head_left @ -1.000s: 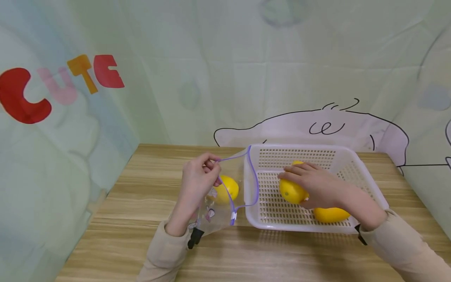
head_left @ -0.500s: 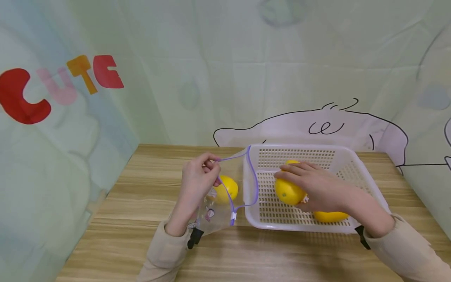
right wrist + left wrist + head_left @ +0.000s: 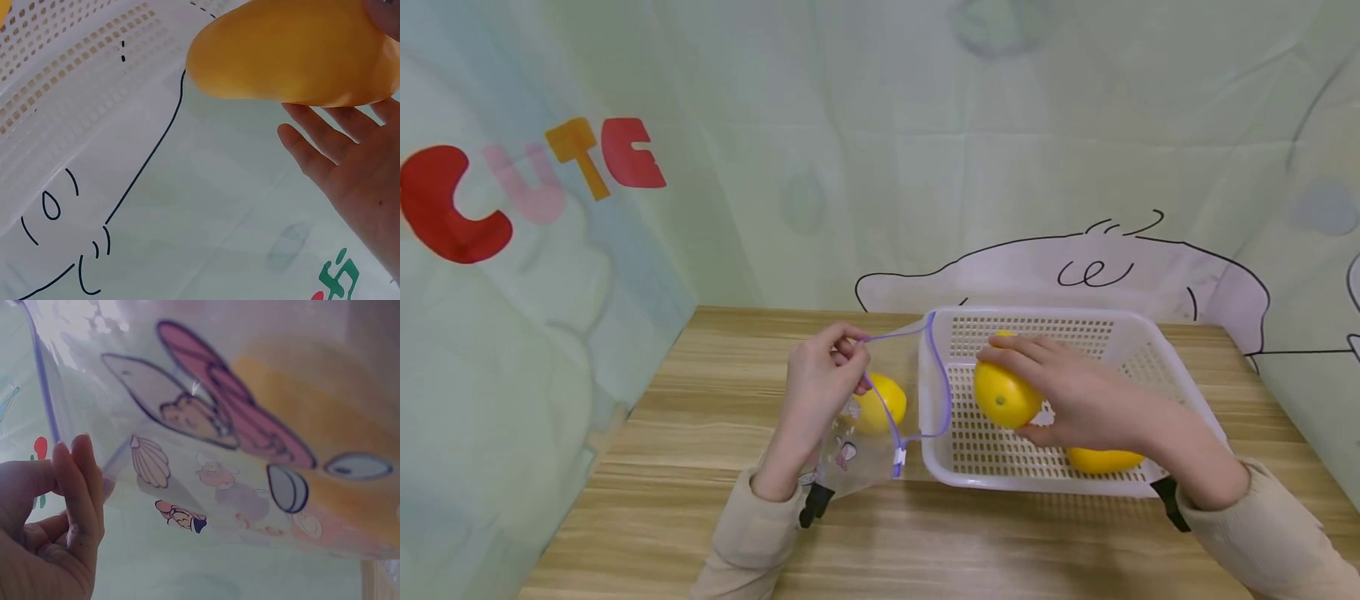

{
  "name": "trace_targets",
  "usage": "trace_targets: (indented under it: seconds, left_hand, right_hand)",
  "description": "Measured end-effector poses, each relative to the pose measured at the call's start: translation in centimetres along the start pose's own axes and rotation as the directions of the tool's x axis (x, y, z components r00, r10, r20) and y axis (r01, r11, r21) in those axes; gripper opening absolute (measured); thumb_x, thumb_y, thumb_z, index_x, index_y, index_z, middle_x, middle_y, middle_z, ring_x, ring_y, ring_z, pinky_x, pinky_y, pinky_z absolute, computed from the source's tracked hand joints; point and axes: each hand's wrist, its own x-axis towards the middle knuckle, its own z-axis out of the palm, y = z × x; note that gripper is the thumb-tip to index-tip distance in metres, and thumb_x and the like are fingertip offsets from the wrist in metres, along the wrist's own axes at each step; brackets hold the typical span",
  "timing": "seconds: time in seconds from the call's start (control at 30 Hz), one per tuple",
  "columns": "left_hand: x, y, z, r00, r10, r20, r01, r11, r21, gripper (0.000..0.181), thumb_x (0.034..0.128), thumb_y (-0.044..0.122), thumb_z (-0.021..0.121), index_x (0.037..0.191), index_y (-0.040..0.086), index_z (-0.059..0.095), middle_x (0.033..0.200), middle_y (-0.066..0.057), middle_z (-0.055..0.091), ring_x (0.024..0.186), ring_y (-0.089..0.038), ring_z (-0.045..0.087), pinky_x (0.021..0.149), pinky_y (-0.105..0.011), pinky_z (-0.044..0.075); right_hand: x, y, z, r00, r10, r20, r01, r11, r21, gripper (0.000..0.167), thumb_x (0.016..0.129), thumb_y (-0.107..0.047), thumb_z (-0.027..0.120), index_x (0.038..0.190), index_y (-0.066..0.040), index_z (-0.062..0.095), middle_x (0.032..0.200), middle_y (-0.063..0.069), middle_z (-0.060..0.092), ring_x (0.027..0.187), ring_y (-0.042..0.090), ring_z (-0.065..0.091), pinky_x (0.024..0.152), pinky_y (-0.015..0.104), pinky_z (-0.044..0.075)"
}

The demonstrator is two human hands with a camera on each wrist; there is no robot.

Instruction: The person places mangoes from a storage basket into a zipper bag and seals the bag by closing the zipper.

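My left hand [image 3: 827, 367] pinches the purple-edged rim of a clear slider zip bag [image 3: 865, 467] with cartoon prints; the bag's mouth gapes toward the basket. Inside the bag lies a yellow fruit [image 3: 889, 402], seen as a blurred orange shape through the plastic in the left wrist view. Over the white basket [image 3: 1183, 383], my right hand [image 3: 1075, 387] grips a yellow mango [image 3: 1006, 398], fingers across its top and thumb below. The right wrist view shows that mango [image 3: 281, 56] with fingers along its side. Another yellow mango [image 3: 1101, 461] rests in the basket beneath my right wrist.
The basket has perforated walls and stands on a wood-grain table [image 3: 700, 417], its left rim close to the bag's mouth. A printed cloth [image 3: 760, 208] hangs behind the table and along its left side. A white slider [image 3: 900, 456] sits on the bag's rim.
My right hand has moved a little to the left with the mango, which also appears slightly raised. My left hand and the bag have stayed nearly still.
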Motion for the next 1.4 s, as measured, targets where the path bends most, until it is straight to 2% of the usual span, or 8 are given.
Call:
trace_targets:
  seconds: [0.2,0.43,0.67,0.83,1.03,1.23,1.4]
  left_hand:
    - [0.0,0.1,0.0,1.000,-0.014,-0.003,0.014,1.000,-0.003,0.016,0.0870,0.003,0.059,0.101,0.002,0.068,0.075,-0.013,0.063,0.049,-0.015,0.063,0.049,-0.025,0.056]
    - [0.1,0.2,0.1,1.000,-0.020,0.004,0.020,1.000,-0.010,0.016,0.0869,0.002,0.059,0.101,0.002,0.067,0.076,-0.015,0.064,0.050,-0.015,0.062,0.049,-0.025,0.056]
    - [0.1,0.3,0.2,0.999,-0.041,0.004,0.041,0.999,-0.007,0.016,0.0867,0.003,0.060,0.101,0.002,0.067,0.077,-0.014,0.064,0.050,-0.015,0.063,0.049,-0.026,0.057]
    - [0.1,0.3,0.2,0.999,-0.039,0.005,0.039,0.999,0.004,0.016,0.0868,0.003,0.060,0.101,0.002,0.067,0.078,-0.016,0.065,0.050,-0.015,0.062,0.049,-0.026,0.057]
    - [0.1,0.4,0.2,1.000,-0.024,0.002,0.024,1.000,0.006,0.016,0.0865,0.003,0.059,0.100,0.002,0.067,0.076,-0.014,0.065,0.050,-0.015,0.062,0.050,-0.032,0.057]
    - [0.1,0.4,0.2,1.000,-0.016,-0.002,0.016,1.000,0.005,0.016,0.0862,0.003,0.059,0.100,0.001,0.067,0.075,-0.013,0.066,0.049,-0.015,0.062,0.048,-0.030,0.057]
    - [0.0,0.4,0.2,1.000,-0.009,-0.001,0.009,1.000,0.007,0.016,0.0864,0.003,0.059,0.099,0.001,0.067,0.076,-0.017,0.066,0.049,-0.015,0.062,0.047,-0.028,0.056]
  right_hand:
    - [0.2,-0.2,-0.7,0.999,0.007,-0.049,-0.005,0.999,0.036,0.085,0.071,-0.034,0.080,0.143,-0.015,0.038,0.144,0.003,0.046,0.128,0.024,0.049,0.105,0.048,0.046]
    - [0.4,-0.8,-1.4,0.997,0.036,-0.065,-0.029,0.993,0.112,0.085,0.072,-0.038,0.079,0.144,-0.022,0.036,0.142,0.001,0.047,0.120,0.019,0.055,0.095,0.042,0.053]
    - [1.0,-1.1,-1.6,0.997,0.020,-0.071,-0.009,0.988,0.157,0.083,0.074,-0.037,0.078,0.144,-0.023,0.035,0.143,-0.001,0.046,0.121,0.016,0.054,0.099,0.040,0.051]
    - [1.2,-1.4,-1.8,0.997,0.021,-0.074,-0.007,0.981,0.193,0.086,0.074,-0.035,0.079,0.145,-0.022,0.033,0.144,-0.002,0.045,0.125,0.015,0.051,0.103,0.041,0.049]
    - [1.4,-1.9,-1.9,0.996,0.023,-0.083,-0.001,0.968,0.252,0.089,0.072,-0.033,0.081,0.146,-0.026,0.031,0.144,-0.005,0.044,0.124,0.012,0.050,0.102,0.040,0.048]
    - [1.9,-2.3,-1.6,0.997,-0.027,-0.073,0.046,0.957,0.286,0.089,0.072,-0.030,0.081,0.145,-0.023,0.031,0.146,-0.005,0.042,0.129,0.012,0.046,0.108,0.041,0.044]
    - [2.2,-2.7,-1.0,0.996,-0.065,-0.063,0.081,0.947,0.311,0.087,0.073,-0.029,0.080,0.145,-0.022,0.031,0.148,-0.006,0.041,0.130,0.011,0.045,0.109,0.039,0.044]
